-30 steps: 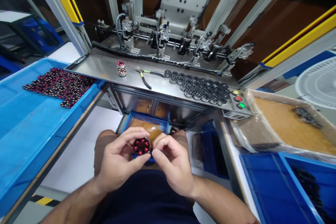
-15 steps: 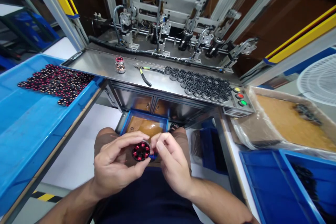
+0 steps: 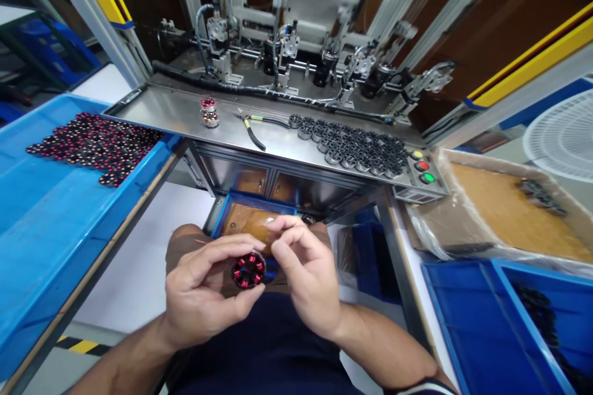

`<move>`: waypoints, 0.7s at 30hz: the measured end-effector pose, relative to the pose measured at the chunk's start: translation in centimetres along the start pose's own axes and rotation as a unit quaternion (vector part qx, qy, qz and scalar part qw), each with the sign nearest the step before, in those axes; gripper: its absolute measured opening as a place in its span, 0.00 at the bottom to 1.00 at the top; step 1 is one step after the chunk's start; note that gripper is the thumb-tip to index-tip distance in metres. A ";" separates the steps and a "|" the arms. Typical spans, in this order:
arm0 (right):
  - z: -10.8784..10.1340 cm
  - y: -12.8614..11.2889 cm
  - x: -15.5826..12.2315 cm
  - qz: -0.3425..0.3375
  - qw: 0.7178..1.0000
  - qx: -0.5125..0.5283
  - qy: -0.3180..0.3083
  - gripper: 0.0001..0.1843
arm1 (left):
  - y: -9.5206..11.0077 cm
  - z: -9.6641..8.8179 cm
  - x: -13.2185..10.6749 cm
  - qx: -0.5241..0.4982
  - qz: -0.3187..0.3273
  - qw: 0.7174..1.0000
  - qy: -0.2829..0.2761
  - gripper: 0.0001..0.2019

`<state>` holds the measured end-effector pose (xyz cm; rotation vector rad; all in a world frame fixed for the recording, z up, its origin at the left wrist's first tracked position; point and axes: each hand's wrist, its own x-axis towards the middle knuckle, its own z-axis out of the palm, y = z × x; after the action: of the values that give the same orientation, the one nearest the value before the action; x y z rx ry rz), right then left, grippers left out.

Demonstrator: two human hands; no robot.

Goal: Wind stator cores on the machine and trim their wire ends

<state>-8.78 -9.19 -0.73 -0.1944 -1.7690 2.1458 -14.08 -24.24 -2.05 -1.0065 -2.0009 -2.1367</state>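
Note:
My left hand (image 3: pixel 204 293) pinches a small round stator wound with red coils (image 3: pixel 249 270) between thumb and fingers, above my lap. My right hand (image 3: pixel 303 274) is just right of it, its thumb and forefinger pinched together close to the stator's upper right edge; what they hold is too fine to make out. A blue bin with a brown liner (image 3: pixel 250 216) sits right behind my hands, under the steel shelf (image 3: pixel 176 114).
A blue tray (image 3: pixel 50 210) on the left holds several red-wound stators (image 3: pixel 92 147). The shelf carries two stacked wound stators (image 3: pixel 208 112), pliers (image 3: pixel 252 129), several black bare cores (image 3: pixel 356 148) and coloured buttons (image 3: pixel 421 166). A lined carton (image 3: pixel 504 216) and blue bins (image 3: pixel 509 327) stand right.
My right hand's pinched fingers have risen a little from the stator's side toward its upper right. The left hand keeps hold of the stator, slightly lower in view.

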 end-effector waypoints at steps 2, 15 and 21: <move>-0.1 0.4 -0.2 -0.011 0.999 0.045 -0.014 0.08 | 0.2 0.0 0.3 -0.041 -0.019 0.999 0.014 0.25; -0.3 -0.4 -0.4 -0.066 0.996 -0.037 -0.048 0.07 | 0.4 -0.2 0.8 -0.062 -0.041 0.997 0.016 0.23; -0.7 -0.3 -0.1 -0.106 0.991 -0.028 -0.079 0.04 | 0.0 -0.4 0.4 -0.030 -0.005 0.999 -0.010 0.28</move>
<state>-8.39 -8.57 -0.63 0.1477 -1.8461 2.0090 -14.54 -24.49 -1.83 -1.0320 -1.9670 -2.2127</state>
